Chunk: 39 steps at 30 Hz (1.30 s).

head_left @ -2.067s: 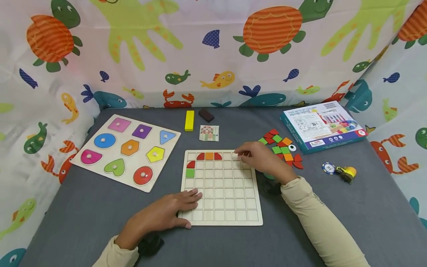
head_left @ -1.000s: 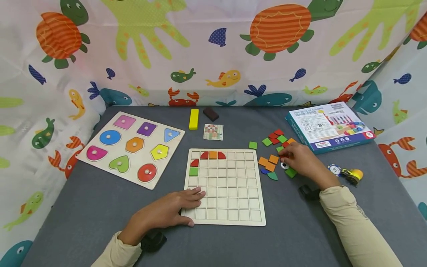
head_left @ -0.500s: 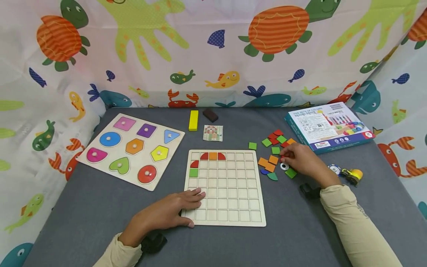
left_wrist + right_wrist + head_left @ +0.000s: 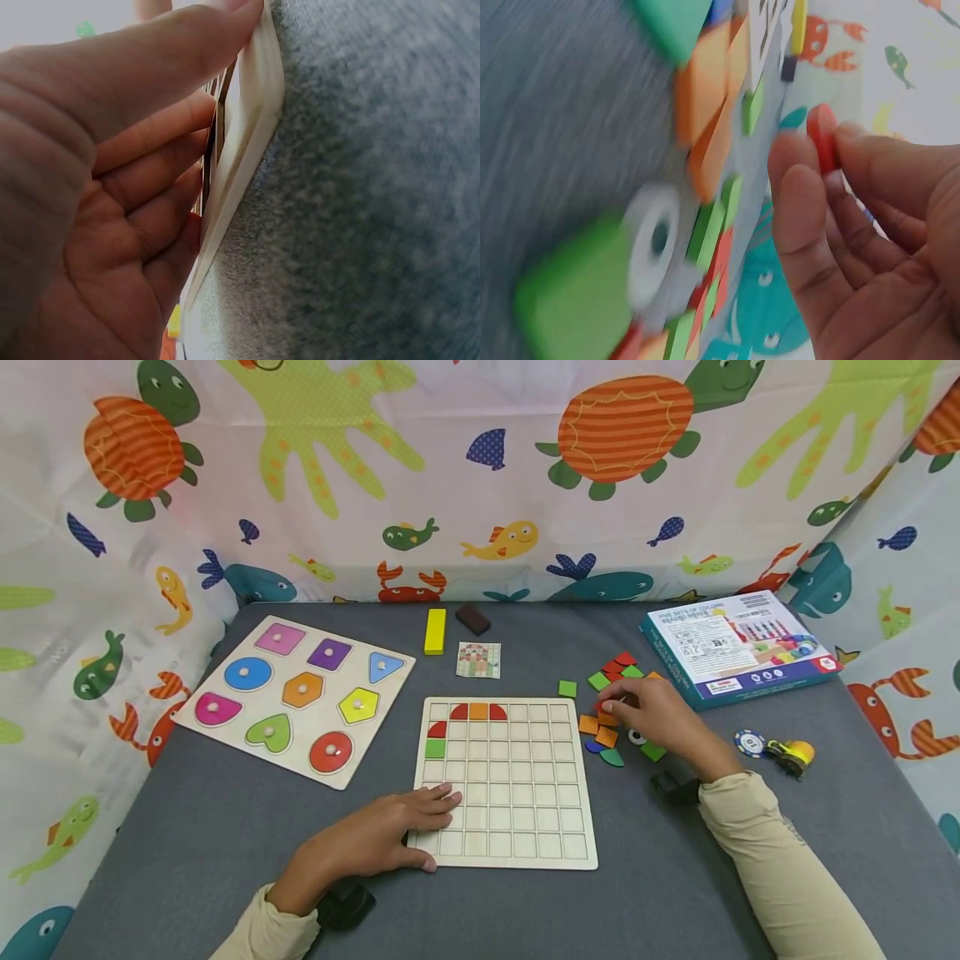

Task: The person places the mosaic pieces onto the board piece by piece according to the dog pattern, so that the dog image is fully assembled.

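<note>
Right hand [image 4: 660, 717] has shifted left toward grid board [image 4: 510, 793] since last frame, pinching red piece [image 4: 823, 139] just right of board, by orange pieces [image 4: 588, 724]. Left hand [image 4: 382, 833], fingers straight, thumb apart, rests on board's near-left corner. Peg puzzle [image 4: 296, 758] left of board; box [image 4: 750, 643] beyond board's far-right corner.

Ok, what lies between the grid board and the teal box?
In the head view: loose coloured tiles and the right hand, pinching a red piece.
</note>
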### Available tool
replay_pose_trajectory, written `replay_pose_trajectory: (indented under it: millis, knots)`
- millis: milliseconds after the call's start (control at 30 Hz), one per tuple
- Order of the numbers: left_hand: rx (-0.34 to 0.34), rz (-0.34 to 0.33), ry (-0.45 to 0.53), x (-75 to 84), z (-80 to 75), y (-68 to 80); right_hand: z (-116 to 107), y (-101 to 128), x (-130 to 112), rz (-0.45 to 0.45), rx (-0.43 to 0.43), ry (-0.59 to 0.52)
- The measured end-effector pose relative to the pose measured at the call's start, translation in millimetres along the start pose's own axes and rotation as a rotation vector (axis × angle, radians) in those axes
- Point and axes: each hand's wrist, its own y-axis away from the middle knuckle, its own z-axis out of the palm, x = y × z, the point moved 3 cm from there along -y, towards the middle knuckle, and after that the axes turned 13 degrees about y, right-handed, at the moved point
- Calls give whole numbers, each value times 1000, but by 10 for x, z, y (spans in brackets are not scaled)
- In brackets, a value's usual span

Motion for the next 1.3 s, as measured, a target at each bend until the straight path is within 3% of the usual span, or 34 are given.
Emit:
replay_pose_trajectory:
  millis: [233, 467, 733, 1300]
  knots:
    - [4, 8, -11, 1, 3, 4, 115, -110, -298, -82, 0, -5]
    - [13, 4, -49, 0, 21, -1, 245, -220, -575, -145, -78, -28]
    - [13, 13, -58, -5, 13, 5, 424, -364, -956, -278, -104, -63]
    - [18, 37, -97, 14, 2, 27, 839, -615, -1644, -470, -166, -37]
